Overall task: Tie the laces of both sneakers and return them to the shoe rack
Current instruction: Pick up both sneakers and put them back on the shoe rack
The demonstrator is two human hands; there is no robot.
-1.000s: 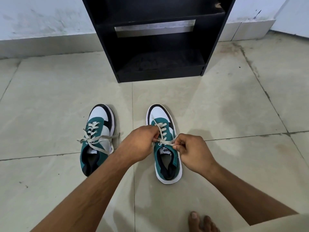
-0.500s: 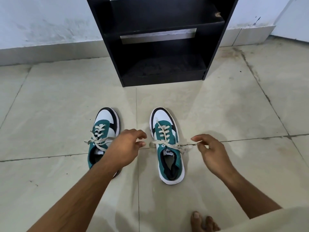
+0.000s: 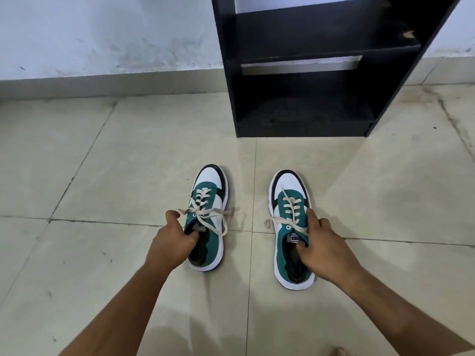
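Observation:
Two teal, white and black sneakers stand side by side on the tiled floor, toes pointing at the rack. My left hand (image 3: 172, 240) grips the left sneaker (image 3: 209, 199) at its collar, fingers inside the opening and thumb on the outer side. My right hand (image 3: 322, 246) holds the right sneaker (image 3: 289, 199) the same way, fingers tucked in by the tongue. Cream laces on both shoes are knotted, with loops and ends lying across the tongues. The black shoe rack (image 3: 308, 106) stands just beyond, its lower shelves bare.
A pale wall with a skirting (image 3: 110, 80) runs behind the rack. Beige floor tiles (image 3: 128, 155) with dark grout lines spread all around. A toe of my foot (image 3: 338, 352) shows at the bottom edge.
Both hands let go of the right sneaker's laces and moved apart. The left hand went to the left sneaker and the right hand came down on the right one. The view shifted left.

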